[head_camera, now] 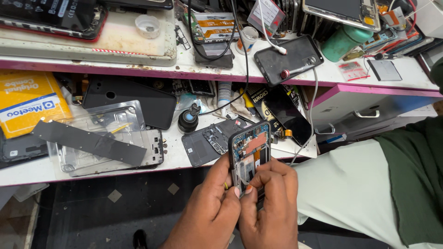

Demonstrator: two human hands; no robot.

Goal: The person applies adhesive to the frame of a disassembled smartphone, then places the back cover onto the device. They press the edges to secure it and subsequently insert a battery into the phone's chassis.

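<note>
From the head camera I see my left hand (210, 210) wrapped around an opened phone (249, 154), held upright just off the workbench's (27, 173) front edge. My right hand (270, 207) has its fingers pressed together, pinching something thin against the phone's lower half. A grey back cover (205, 145) lies on the bench near that edge.

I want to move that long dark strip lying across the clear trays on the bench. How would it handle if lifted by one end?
The dark strip looks thin and flat, so it would probably sag or flex. It seems light for its length. It rests loosely across the clear trays, so a nudge would likely slide it.
</note>
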